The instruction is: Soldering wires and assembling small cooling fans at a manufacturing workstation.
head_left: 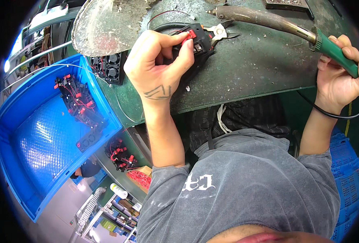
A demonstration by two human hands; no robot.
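Observation:
My left hand (159,60) is closed over the bench, thumb and forefinger pinching a small red connector (191,34). That connector sits at a black plastic housing (203,38), which is partly hidden by my fingers. Bare metal contacts (197,48) show beside my thumb. Just beyond the housing lie cutting pliers (219,32) with jaws apart. My right hand (339,77) grips a soldering iron (264,19) by its green handle. The iron's long, scorched shaft reaches left above the bench, its tip beyond the pliers and apart from the connector.
A worn, ragged-edged sheet (106,30) covers the bench's far left, near a black fan unit (111,69). On the left, a blue bin (37,133) contains black parts with red connectors (80,99). Below are similar parts (122,157) and a carton of red wires (139,178).

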